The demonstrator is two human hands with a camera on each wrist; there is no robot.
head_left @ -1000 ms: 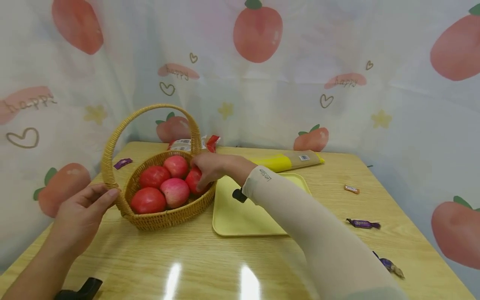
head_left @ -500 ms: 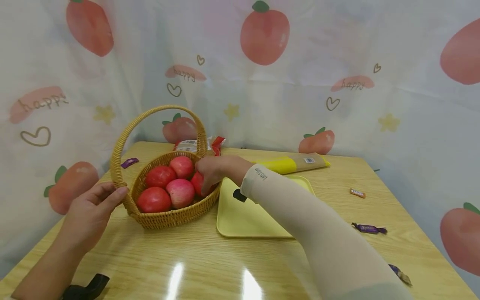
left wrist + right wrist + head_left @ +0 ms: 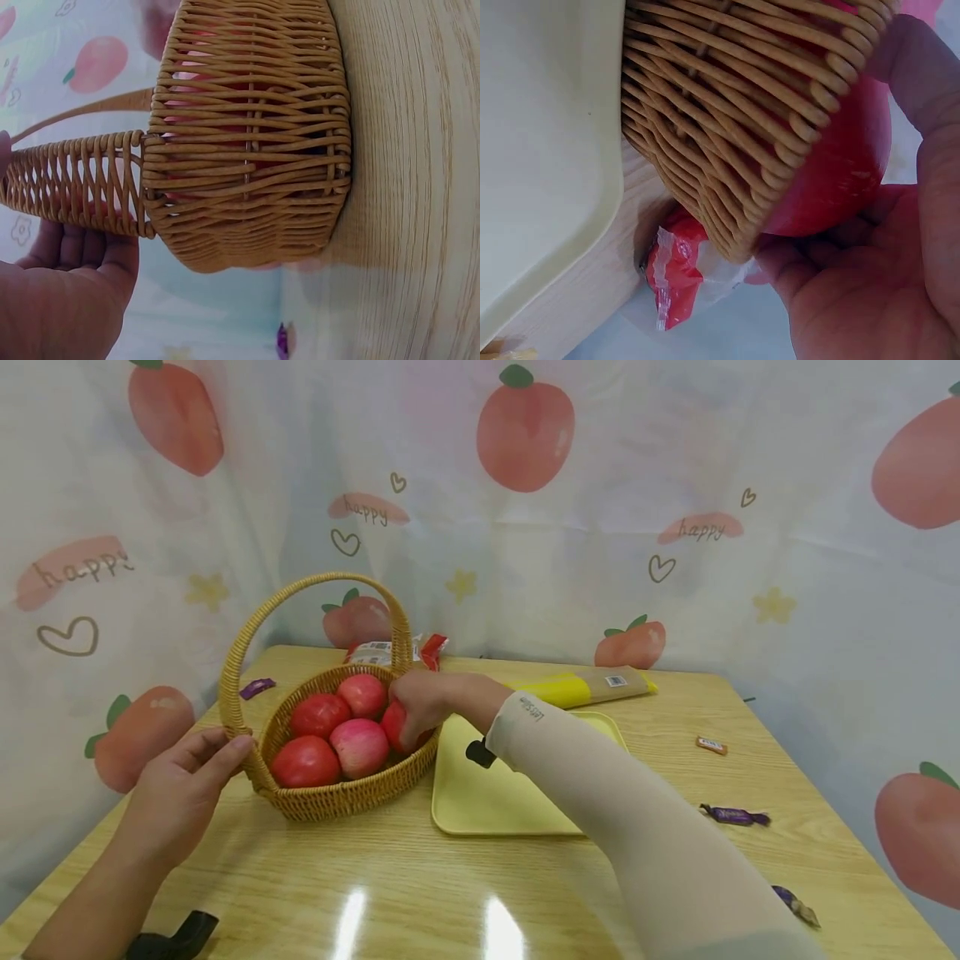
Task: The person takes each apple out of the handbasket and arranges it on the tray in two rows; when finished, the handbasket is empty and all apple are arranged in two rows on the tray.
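Red and glossy, the apple sits at the right edge of the wicker basket, beside four others, and the right hand has its grip curled round it, fingers wrapped over the skin. To lift it cleanly, I judge it best drawn straight up past the rim and clear of the handle. The left hand rests with relaxed fingers against the handle's base, well placed to steady the basket on the wooden counter, with the yellow tray just beside it.
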